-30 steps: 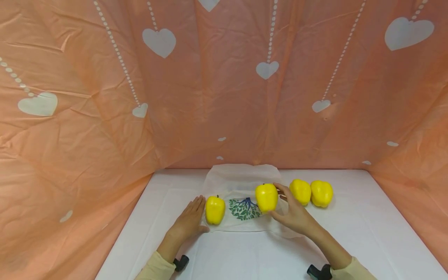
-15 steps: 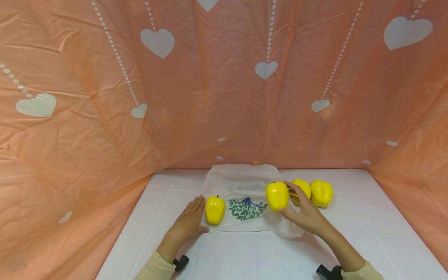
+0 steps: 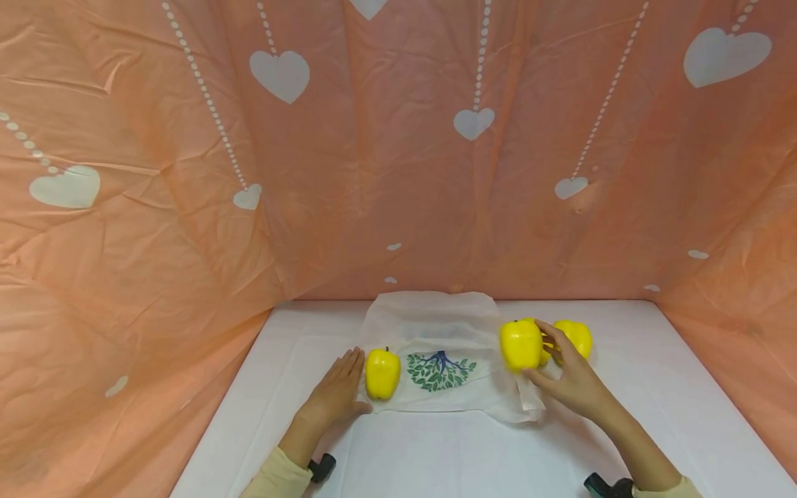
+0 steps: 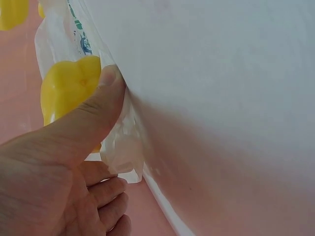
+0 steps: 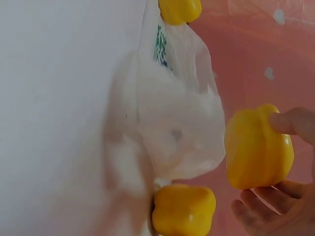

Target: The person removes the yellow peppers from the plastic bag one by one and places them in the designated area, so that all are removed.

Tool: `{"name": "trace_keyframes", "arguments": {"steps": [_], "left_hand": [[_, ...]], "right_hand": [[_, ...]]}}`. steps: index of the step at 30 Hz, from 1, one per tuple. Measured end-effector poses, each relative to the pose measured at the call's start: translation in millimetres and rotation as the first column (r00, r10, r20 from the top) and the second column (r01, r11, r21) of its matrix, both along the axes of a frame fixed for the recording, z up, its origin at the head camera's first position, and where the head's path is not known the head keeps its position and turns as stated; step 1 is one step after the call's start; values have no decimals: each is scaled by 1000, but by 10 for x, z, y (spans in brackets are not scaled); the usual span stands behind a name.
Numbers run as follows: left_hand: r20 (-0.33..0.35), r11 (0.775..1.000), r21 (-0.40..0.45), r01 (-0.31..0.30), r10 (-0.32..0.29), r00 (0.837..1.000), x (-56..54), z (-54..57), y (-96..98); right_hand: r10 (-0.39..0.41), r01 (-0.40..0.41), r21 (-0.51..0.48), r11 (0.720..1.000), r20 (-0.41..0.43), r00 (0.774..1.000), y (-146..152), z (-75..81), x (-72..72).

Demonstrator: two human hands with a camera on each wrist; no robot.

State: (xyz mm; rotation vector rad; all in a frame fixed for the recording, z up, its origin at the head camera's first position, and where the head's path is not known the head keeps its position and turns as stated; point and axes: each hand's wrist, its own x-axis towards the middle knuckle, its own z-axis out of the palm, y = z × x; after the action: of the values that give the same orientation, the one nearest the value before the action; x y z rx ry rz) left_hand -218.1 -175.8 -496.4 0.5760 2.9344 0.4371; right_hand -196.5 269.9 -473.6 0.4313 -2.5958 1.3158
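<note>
A yellow bell pepper [image 3: 520, 346] is in my right hand [image 3: 575, 380], gripped between thumb and fingers. The right wrist view has this pepper [image 5: 258, 147] held above the table, beside the right edge of a whitish, see-through bag [image 3: 429, 315]. The bag lies flat and carries a green and blue tree print. On its left part a second bell pepper [image 3: 382, 375] stands with its stem up. My left hand [image 3: 333, 394] rests next to that pepper at the bag's left edge, fingers straight in the head view. In the left wrist view its thumb touches the bag [image 4: 125, 152].
Two more yellow bell peppers are on the right of the white table [image 3: 423, 456]: one [image 3: 545, 356] is mostly hidden behind the held pepper, the other [image 3: 580, 337] is partly covered by my right hand. An orange sheet with white hearts [image 3: 398, 173] encloses the back and sides.
My right hand has carried its pepper to the right, from over the tree print to the bag's right edge. The bag's right side has shifted slightly. My left hand stays put.
</note>
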Motion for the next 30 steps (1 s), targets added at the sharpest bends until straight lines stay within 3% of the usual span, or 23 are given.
{"name": "trace_keyframes", "arguments": {"steps": [9, 16, 30], "left_hand": [[-5, 1000, 0, -8, 8, 1000, -10, -25, -38], [16, 999, -32, -20, 20, 1000, -44, -57, -61], [16, 1000, -22, -7, 7, 1000, -45, -42, -67]], "right_hand": [[-52, 52, -2, 999, -3, 999, 207, -7, 64], [-70, 72, 11, 997, -101, 992, 341, -36, 79], [-104, 109, 28, 994, -130, 986, 599, -41, 118]]}}
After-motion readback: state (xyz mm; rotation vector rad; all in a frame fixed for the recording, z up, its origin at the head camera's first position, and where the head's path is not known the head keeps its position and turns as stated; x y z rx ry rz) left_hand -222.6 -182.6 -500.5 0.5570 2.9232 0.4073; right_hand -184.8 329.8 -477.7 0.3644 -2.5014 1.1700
